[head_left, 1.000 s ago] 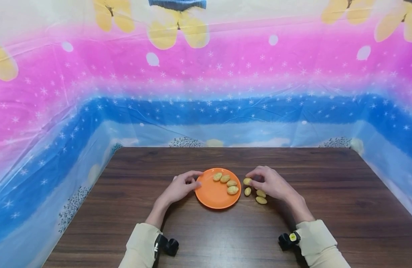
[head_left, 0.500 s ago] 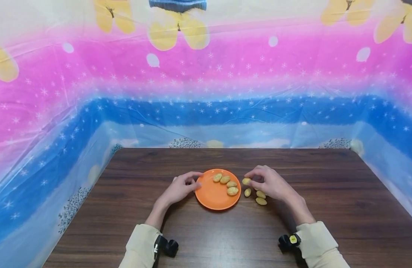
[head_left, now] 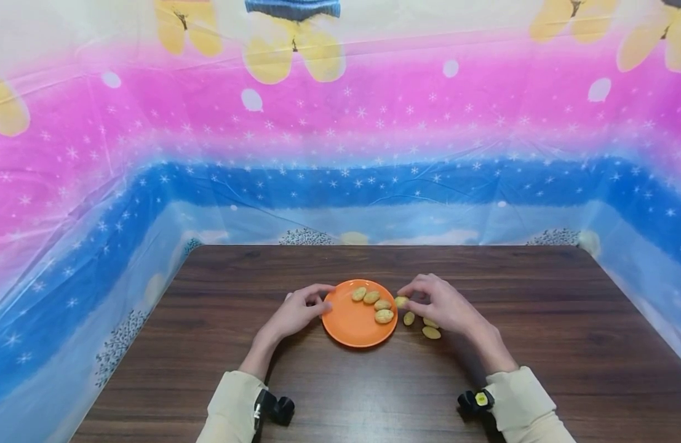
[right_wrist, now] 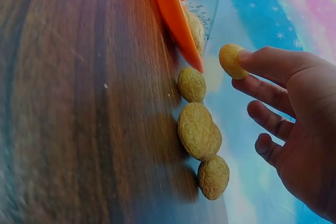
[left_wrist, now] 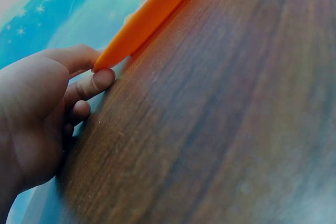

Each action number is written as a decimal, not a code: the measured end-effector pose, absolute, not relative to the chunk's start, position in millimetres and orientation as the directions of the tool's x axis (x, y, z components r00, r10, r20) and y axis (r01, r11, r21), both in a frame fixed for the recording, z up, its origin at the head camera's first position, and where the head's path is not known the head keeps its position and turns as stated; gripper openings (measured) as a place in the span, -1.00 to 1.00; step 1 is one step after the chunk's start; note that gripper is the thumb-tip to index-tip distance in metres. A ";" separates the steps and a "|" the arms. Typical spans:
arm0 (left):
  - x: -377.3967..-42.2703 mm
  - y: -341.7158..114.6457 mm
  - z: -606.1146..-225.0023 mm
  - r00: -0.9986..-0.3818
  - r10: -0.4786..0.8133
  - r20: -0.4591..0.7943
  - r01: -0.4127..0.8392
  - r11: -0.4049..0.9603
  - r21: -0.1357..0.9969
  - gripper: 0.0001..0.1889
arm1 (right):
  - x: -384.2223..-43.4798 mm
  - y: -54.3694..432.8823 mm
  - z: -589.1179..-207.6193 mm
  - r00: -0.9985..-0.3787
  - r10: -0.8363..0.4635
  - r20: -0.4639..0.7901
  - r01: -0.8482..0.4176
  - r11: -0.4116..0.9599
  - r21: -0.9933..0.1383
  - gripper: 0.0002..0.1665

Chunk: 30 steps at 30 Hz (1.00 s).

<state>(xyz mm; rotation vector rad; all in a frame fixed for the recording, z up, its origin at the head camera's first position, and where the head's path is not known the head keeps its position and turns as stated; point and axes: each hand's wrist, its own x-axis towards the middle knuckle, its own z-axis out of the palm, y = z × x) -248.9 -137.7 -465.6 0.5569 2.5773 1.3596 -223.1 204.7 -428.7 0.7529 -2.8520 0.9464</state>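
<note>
An orange plate (head_left: 348,332) lies on the table with several small potatoes (head_left: 384,316) along its far and right side. My left hand (head_left: 298,311) holds the plate's left rim between thumb and finger, as the left wrist view shows at the plate's edge (left_wrist: 144,24). In my right hand (head_left: 448,304) a small yellowish potato (right_wrist: 231,61) is pinched between thumb and fingertips, raised beside the plate's right rim. Below that hand, several loose potatoes (right_wrist: 195,129) sit on the table in a close row. In the head view, the hand partly hides one loose potato (head_left: 430,322).
The dark wood-grain table (head_left: 207,295) stretches out on all sides of the plate. A patterned pink and blue cloth (head_left: 340,178) hangs behind and at both sides. A black wrist camera (head_left: 279,409) is strapped by each cream sleeve.
My right hand has shifted slightly left with the pinched potato, bringing it close to the plate's right rim. The left hand and plate have stayed in place.
</note>
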 end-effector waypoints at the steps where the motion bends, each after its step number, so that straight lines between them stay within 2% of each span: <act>1: -248.7 -137.7 -465.4 -0.915 0.402 0.019 0.243 0.514 0.822 -0.58 | -222.6 203.6 -428.6 -0.884 -0.430 0.184 -0.455 0.699 -0.552 -0.77; 30: -249.5 -137.7 -465.4 -0.912 0.409 0.027 0.254 0.512 0.821 -0.59 | -211.9 172.8 -427.6 -0.810 -0.562 0.166 -0.561 0.661 -0.499 -0.78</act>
